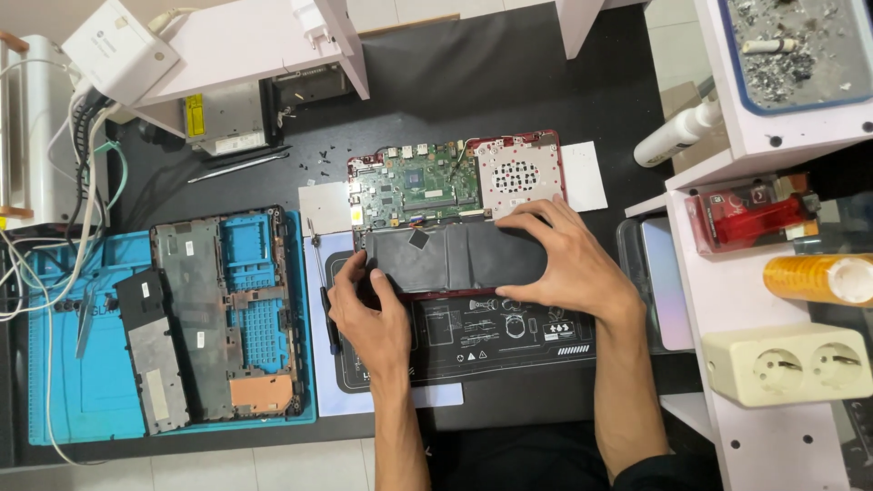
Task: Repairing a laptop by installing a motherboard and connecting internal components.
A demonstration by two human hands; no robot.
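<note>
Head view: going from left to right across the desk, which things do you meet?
Blue mat → laptop cover → left hand → battery → right hand → socket block.

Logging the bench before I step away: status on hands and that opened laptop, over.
Left hand and right hand both flat on the black battery. Opened laptop shows its green board. Removed bottom cover lies left on blue mat; screwdriver beside left hand.
</note>
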